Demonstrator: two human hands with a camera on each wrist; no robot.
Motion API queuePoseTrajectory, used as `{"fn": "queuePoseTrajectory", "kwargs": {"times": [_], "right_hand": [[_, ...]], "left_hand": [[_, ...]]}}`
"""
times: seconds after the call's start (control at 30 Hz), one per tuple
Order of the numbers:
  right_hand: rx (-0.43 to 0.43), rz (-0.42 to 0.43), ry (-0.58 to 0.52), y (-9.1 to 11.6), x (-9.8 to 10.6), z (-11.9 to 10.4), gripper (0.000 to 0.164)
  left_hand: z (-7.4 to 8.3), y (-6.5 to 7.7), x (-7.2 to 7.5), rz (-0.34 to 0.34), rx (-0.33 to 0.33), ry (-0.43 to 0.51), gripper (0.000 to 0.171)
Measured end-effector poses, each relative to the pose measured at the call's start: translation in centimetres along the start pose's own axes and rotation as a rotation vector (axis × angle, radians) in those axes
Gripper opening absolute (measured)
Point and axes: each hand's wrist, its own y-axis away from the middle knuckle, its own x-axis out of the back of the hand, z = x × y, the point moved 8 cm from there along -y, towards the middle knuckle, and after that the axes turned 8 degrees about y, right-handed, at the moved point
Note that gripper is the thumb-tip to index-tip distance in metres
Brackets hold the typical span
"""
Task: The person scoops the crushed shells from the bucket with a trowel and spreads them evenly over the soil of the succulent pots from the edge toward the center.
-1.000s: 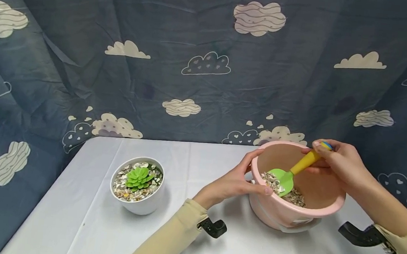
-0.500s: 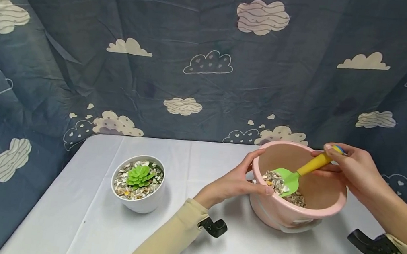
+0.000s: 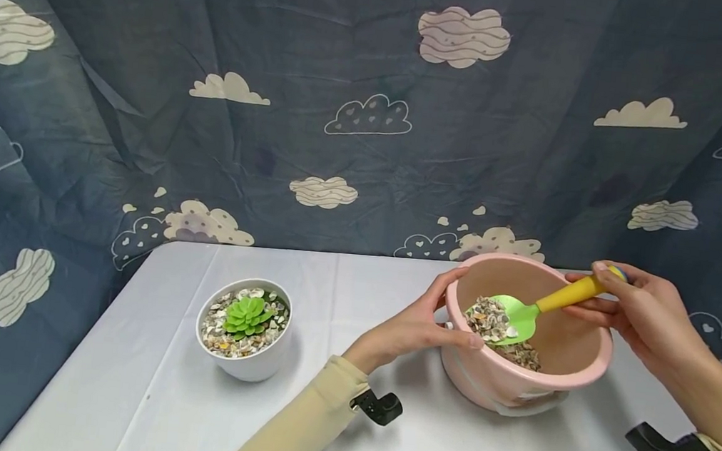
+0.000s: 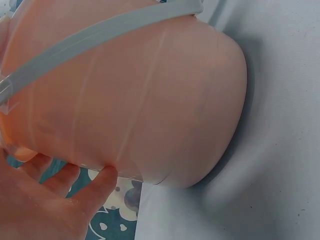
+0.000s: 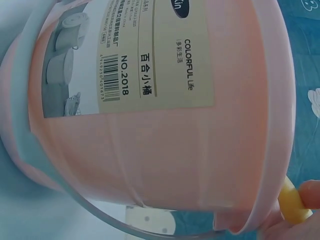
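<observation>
A pink bucket stands at the right of the table in the head view, with pale gravel-like bits at its bottom. My left hand holds it by the left side, thumb across the front near the rim and fingers around the far side. In my right hand is a toy shovel, gripped by its yellow handle with a blue end. Its green blade is inside the bucket, heaped with the same bits. The right wrist view shows the bucket's label and a piece of the yellow handle.
To the left on the white-covered table stands a white pot with gravel and a green succulent. A grey bucket handle hangs against the bucket's outside. Behind the table hangs a dark cloud-patterned cloth.
My right hand has shifted right and slightly down with the shovel, whose handle now lies flatter. More of the heap on the blade shows. My left hand and the bucket stay put.
</observation>
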Motion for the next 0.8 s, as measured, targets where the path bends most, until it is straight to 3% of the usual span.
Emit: {"fn": "queuePoseTrajectory", "kwargs": {"times": [0.47,0.63,0.8], "right_hand": [[0.008,0.077,-0.014,0.4,1.3,0.4,0.024],[-0.004,0.114,-0.005,0.4,1.7,0.5,0.033],[-0.004,0.127,-0.018,0.5,1.9,0.6,0.027]], "left_hand": [[-0.1,0.1,-0.1,0.001,0.014,0.005,0.095],[0.0,0.1,-0.1,-0.001,-0.003,0.016,0.094],[0.1,0.0,-0.1,0.0,-0.01,0.04,0.094]]}}
